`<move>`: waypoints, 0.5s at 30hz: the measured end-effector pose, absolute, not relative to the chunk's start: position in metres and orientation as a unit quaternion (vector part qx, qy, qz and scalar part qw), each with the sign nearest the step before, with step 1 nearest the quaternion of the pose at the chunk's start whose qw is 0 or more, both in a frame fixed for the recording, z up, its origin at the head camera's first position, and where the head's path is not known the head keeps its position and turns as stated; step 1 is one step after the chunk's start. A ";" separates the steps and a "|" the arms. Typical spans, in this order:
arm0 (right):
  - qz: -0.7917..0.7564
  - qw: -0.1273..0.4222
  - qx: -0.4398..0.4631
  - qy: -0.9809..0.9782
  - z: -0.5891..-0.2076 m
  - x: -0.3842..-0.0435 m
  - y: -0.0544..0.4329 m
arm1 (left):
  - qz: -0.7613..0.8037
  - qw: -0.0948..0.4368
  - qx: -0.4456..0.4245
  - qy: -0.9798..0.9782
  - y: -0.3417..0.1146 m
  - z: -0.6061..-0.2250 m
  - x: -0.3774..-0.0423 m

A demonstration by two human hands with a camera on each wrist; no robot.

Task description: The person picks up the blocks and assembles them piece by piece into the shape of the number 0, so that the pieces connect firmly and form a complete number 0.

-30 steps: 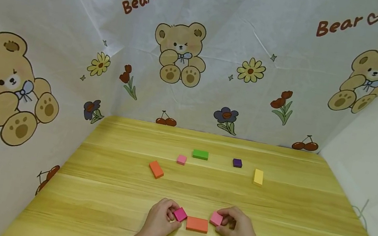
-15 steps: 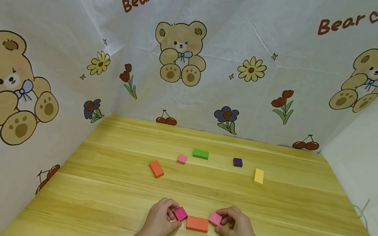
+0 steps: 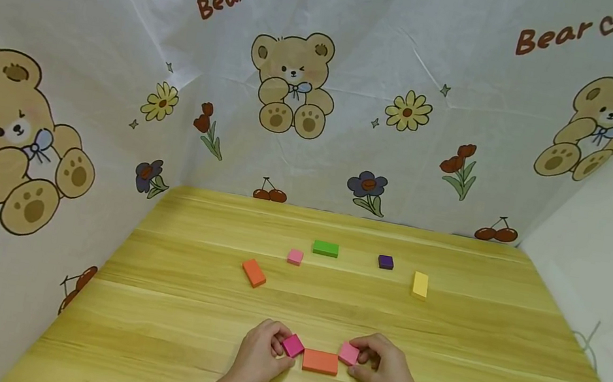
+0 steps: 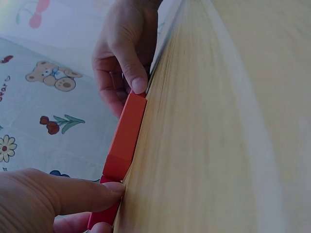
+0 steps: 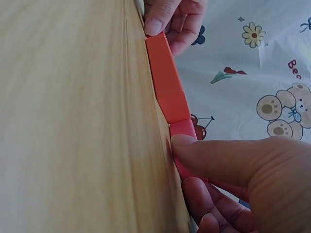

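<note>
An orange rectangular block (image 3: pixel 320 362) lies flat on the table between the two hands. My left hand (image 3: pixel 260 357) pinches a magenta square block (image 3: pixel 293 345), turned at an angle, with its corner at the orange block's left end. On the other side, my right hand (image 3: pixel 385 373) pinches a pink square block (image 3: pixel 349 354), also tilted, against the orange block's right end. In the left wrist view, the thumb and fingers hold the magenta block (image 4: pixel 104 216) beside the orange one. The right wrist view has the pink block (image 5: pixel 182 128) touching the orange block (image 5: pixel 167 80), partly hidden by the thumb.
Farther back on the wooden table (image 3: pixel 173 329) lie a second orange block (image 3: pixel 254 273), a small pink block (image 3: pixel 295 257), a green block (image 3: pixel 325 249), a dark purple block (image 3: pixel 385 262) and a yellow block (image 3: pixel 420 285). A bear-patterned cloth (image 3: pixel 341 156) rises behind.
My right hand has brought the pink block slightly left, up to the orange block's right end. The left hand and the magenta block have stayed in place.
</note>
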State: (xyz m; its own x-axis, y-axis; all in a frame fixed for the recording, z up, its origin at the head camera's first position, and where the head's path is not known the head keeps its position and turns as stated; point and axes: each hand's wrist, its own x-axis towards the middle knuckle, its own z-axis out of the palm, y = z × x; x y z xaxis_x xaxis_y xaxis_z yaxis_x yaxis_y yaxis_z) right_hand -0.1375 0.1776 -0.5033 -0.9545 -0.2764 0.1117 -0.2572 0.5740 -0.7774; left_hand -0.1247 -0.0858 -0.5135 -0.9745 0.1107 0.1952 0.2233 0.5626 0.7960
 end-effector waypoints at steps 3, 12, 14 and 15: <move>-0.439 0.007 -0.158 0.884 -0.502 -0.138 0.178 | -0.455 0.062 -0.093 -0.883 -0.086 -0.513 -0.125; -0.443 0.013 -0.168 0.880 -0.502 -0.139 0.179 | -0.449 0.064 -0.092 -0.887 -0.086 -0.513 -0.124; -0.442 0.013 -0.170 0.880 -0.503 -0.139 0.179 | -0.448 0.064 -0.092 -0.887 -0.086 -0.513 -0.124; -0.443 0.014 -0.169 0.880 -0.503 -0.139 0.179 | -0.447 0.064 -0.092 -0.887 -0.086 -0.513 -0.124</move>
